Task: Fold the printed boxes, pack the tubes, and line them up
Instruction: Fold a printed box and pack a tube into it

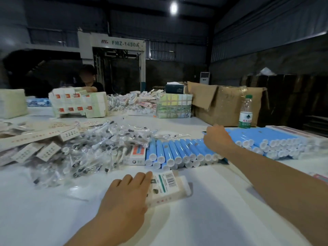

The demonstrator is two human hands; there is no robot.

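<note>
White table (204, 219): left hand (124, 194) grips box (168, 188); right hand (217, 139) fingers curl on tubes (177, 151).

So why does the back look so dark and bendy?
Head view: one ceiling lamp glares and lights little, so the hall behind stays dim; the wide lens bends the walls at the edges; the table is bright, and the far boxes look soft.
</note>
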